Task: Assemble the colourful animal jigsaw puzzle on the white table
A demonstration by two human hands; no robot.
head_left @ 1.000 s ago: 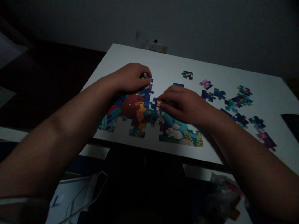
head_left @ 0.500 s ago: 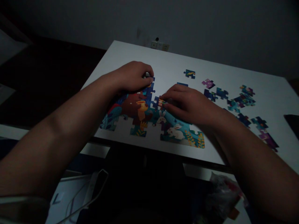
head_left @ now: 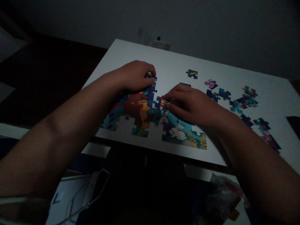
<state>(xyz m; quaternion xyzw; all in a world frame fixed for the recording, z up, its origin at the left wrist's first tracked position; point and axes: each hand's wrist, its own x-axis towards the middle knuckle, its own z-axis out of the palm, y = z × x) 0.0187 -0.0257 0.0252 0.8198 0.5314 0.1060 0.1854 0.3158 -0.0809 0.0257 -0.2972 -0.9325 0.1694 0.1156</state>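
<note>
Beyond the fingers (head_left: pixel 174 109), three pale square sockets (head_left: pixel 161 45) sit on a grey wall (head_left: pixel 217 31); nearer than the fingers, lower than the white rectangular surface (head_left: pixel 131 51), are a crumpled clear plastic bag (head_left: pixel 220 197) and a looped white cable (head_left: pixel 103 187)

Dim here: my tabletop (head_left: pixel 168 62) mid-frame is brightest, lower center near-black. Soft shadow beside my right forearm (head_left: pixel 246 147).

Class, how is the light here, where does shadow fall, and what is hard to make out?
Head view: dim light, the table brightest, the space beneath it nearly black; head view: a soft shadow beside the right forearm, no strong glare on the puzzle, and what the bag holds too murky to tell.
</note>
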